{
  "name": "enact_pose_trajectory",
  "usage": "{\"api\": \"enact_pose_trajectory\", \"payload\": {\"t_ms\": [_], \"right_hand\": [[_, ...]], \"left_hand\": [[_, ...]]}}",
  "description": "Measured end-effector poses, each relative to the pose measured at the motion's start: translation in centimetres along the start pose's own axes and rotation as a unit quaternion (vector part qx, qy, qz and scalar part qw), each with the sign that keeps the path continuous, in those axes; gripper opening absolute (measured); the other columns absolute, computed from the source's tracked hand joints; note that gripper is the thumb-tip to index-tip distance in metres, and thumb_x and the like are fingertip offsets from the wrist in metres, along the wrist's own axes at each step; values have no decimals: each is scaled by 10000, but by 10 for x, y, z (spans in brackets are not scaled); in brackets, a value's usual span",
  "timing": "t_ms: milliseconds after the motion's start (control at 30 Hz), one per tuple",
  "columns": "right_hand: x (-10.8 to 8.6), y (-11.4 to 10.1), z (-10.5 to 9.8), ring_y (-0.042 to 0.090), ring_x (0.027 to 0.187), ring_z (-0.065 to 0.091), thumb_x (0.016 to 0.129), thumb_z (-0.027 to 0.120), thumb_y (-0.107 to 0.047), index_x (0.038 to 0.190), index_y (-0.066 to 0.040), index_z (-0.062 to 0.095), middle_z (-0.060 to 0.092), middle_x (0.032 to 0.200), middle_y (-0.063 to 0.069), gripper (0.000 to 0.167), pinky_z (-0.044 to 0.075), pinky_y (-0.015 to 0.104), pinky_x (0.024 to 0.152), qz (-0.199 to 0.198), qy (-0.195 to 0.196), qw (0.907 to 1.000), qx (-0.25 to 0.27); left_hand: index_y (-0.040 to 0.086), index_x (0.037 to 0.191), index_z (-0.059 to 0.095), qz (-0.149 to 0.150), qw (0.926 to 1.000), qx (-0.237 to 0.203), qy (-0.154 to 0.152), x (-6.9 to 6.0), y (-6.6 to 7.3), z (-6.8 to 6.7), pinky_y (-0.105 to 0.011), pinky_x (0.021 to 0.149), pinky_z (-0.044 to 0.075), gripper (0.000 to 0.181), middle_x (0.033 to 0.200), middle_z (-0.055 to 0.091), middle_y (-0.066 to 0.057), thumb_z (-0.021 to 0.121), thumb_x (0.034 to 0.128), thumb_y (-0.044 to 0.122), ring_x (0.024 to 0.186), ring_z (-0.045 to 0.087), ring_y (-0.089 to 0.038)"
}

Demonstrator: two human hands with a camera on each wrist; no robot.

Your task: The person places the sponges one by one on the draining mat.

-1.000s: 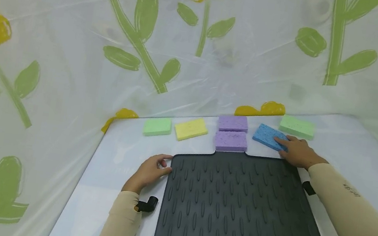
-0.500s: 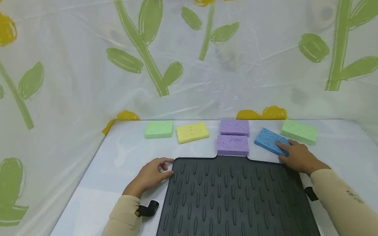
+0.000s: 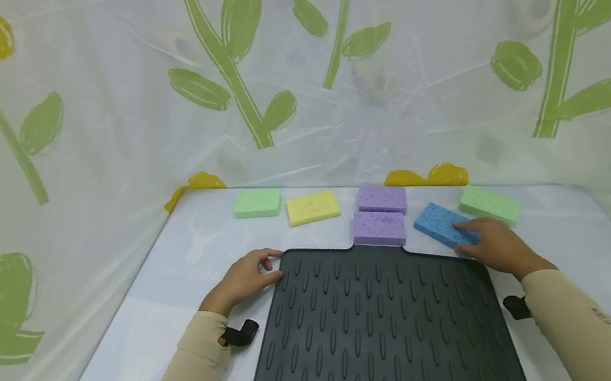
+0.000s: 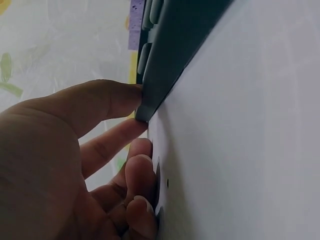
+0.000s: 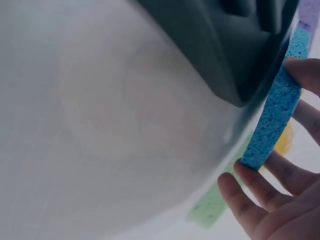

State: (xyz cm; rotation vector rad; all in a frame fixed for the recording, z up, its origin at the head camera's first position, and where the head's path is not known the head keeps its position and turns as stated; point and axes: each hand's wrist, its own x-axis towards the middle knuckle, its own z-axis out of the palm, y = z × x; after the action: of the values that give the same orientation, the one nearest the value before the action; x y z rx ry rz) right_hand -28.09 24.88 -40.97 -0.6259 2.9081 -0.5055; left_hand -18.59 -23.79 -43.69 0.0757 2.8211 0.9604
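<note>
Right grip (image 3: 501, 247): pinches blue sponge (image 3: 436, 222) (light, even pressure should suit)
Left grip (image 3: 242, 277): relaxed, touching mat (image 3: 379, 333); best steady
Green sponge (image 3: 489, 203): just beyond right grip

There is one blue sponge (image 3: 435, 223), one yellow (image 3: 313, 208), two purple (image 3: 383, 199) (image 3: 379, 229), two green (image 3: 258, 202) (image 3: 490, 203). Two hands (image 3: 241, 280) (image 3: 501, 246) and one mat (image 3: 400, 349) show.

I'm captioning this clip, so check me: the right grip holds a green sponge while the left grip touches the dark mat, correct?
Not quite: the right grip holds a blue sponge, not a green one, as the right wrist view shows. The left grip does touch the dark mat.
</note>
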Motion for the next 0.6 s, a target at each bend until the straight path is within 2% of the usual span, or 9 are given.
{"api": "enact_pose_trajectory", "payload": {"t_ms": [133, 367, 500, 600], "right_hand": [[-9, -7, -6, 517, 1259, 486, 913, 714, -258, 1357, 7, 596, 551, 1339, 341, 530, 400, 657, 1011, -83, 192, 9997, -89], [-28, -30, -14, 515, 1310, 440, 912, 718, -250, 1378, -8, 578, 505, 1397, 327, 544, 369, 676, 1040, -88, 715, 9974, 100], [-43, -41, -11, 506, 1322, 435, 902, 730, -242, 1385, -32, 576, 493, 1419, 313, 549, 378, 675, 1035, -95, 816, 9965, 172], [-52, -49, -4, 508, 1302, 448, 895, 741, -253, 1379, -53, 582, 499, 1409, 311, 547, 390, 681, 1014, -268, 877, 9957, 162]], "left_hand": [[181, 1361, 610, -44, 10000, -10, -34, 2, 0, 1, -284, 649, 385, 448, 1006, 593, -10, 698, 929, 262, 716, 468, -128], [174, 1364, 607, -13, 10000, 7, 24, 3, -1, -1, -295, 666, 388, 452, 1009, 598, -29, 699, 926, 245, 742, 478, -144], [178, 1374, 599, -40, 10000, 0, -61, 3, 0, 1, -294, 679, 394, 462, 1021, 598, -33, 695, 928, 253, 762, 486, -147], [185, 1377, 596, -77, 9999, 19, -83, 2, -1, 1, -294, 686, 397, 465, 1023, 598, -30, 693, 928, 259, 773, 491, -148]]}}
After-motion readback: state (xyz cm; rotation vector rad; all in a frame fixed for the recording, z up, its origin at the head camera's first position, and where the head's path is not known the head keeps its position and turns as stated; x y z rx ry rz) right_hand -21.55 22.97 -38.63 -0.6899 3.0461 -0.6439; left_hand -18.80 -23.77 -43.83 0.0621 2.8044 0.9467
